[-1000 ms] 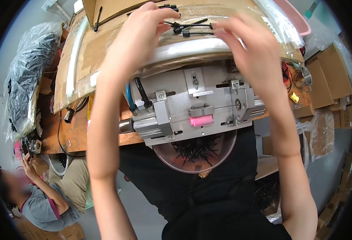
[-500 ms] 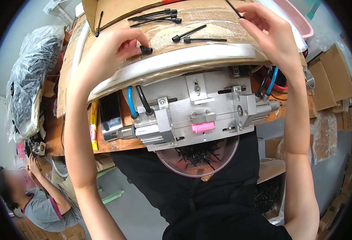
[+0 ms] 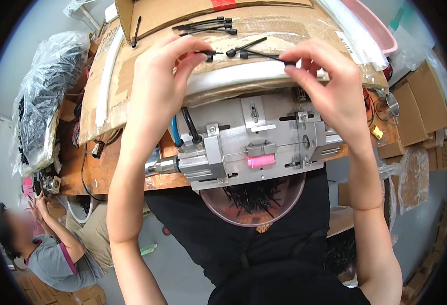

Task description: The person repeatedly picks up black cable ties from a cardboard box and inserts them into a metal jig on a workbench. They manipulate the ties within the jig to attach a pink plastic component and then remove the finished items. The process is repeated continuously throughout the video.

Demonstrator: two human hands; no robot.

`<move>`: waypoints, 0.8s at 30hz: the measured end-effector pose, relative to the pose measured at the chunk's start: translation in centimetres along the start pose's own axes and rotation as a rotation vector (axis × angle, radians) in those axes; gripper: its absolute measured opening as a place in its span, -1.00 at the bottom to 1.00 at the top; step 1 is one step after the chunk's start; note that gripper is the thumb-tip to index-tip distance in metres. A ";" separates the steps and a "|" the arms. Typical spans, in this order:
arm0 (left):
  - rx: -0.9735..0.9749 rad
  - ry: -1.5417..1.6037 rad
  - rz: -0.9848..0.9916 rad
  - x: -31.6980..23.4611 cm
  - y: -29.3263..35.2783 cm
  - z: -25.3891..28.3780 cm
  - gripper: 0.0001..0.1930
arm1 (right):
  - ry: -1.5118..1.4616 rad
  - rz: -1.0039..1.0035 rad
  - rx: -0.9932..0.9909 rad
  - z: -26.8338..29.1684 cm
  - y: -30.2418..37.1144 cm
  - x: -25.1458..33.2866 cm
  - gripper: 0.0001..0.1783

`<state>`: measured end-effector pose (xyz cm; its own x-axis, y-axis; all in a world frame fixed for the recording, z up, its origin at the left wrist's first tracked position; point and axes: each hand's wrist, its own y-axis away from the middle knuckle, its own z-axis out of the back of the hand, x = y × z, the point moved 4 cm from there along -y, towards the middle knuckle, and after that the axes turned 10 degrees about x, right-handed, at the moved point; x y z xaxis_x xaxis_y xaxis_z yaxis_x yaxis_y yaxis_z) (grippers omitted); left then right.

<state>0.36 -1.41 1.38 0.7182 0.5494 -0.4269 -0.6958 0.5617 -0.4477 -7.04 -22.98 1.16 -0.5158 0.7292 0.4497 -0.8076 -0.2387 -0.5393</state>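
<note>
Both my hands are raised over the cardboard-covered surface (image 3: 124, 76) behind the metal fixture (image 3: 233, 117). My left hand (image 3: 170, 71) pinches a short black plastic part (image 3: 209, 55), with a thin tip sticking out to the right. The fingers of my right hand (image 3: 325, 76) are closed on a black rod-like part (image 3: 288, 63), mostly hidden by the hand. Between the hands lie two loose black rods with thick heads (image 3: 249, 47). Several more such rods (image 3: 208, 25) lie farther back, and a single one (image 3: 136, 31) lies at the left.
A pink block (image 3: 261, 161) sits at the fixture's front. Below, a translucent bowl (image 3: 298, 198) holds many black rods. A white padded strip (image 3: 233, 75) edges the cardboard. A co-worker (image 3: 56, 254) sits at lower left. Cardboard boxes (image 3: 426, 96) stand at right.
My hands have come closer together: the right moved down and left with its rod, the left moved right. The view has shifted slightly.
</note>
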 end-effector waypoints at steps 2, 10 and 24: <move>-0.068 -0.187 -0.154 0.4 -0.4 0.0 -0.84 | -0.076 -0.058 -0.007 -0.2 -0.4 0.2 -0.82; -0.198 0.458 -0.008 -4.7 7.3 -2.4 -0.65 | -1.314 -0.417 0.185 -6.1 2.1 3.9 -0.83; -0.305 -0.128 0.134 1.6 6.6 0.4 -0.79 | 0.361 0.366 0.193 -8.9 -9.7 3.1 -0.92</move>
<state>-3.04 3.43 -1.97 0.6009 0.6895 -0.4044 -0.7357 0.2793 -0.6170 1.76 -12.69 1.41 -0.6693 0.7423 -0.0334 -0.6493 -0.6061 -0.4594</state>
